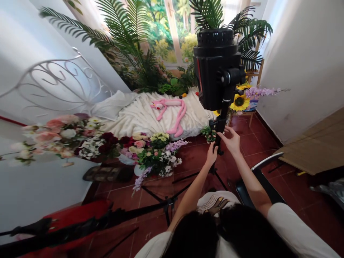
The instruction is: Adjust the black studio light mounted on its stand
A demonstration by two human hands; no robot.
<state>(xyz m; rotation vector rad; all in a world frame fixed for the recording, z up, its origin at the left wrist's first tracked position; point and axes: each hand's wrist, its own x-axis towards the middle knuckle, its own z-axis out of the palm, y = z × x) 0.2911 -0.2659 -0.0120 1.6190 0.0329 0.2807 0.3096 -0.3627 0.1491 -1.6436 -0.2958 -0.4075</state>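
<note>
A black studio light [215,71] stands upright right in front of me on a black light stand [218,140]. My left hand [212,154] is closed on the stand's pole, a little below the clamp. Higher up and on the right side, my right hand [231,141] has its thumb and fingers closed at the pole, just under the black bracket [219,124]. The exact grip of the right fingertips is partly hidden behind the pole.
A pink plush toy [172,107] lies on a cream blanket [134,113]. Artificial flowers [150,150] and sunflowers [240,103] stand nearby. A black chair [262,186] is at right. Another black stand [134,211] crosses the lower left over a red object [80,215].
</note>
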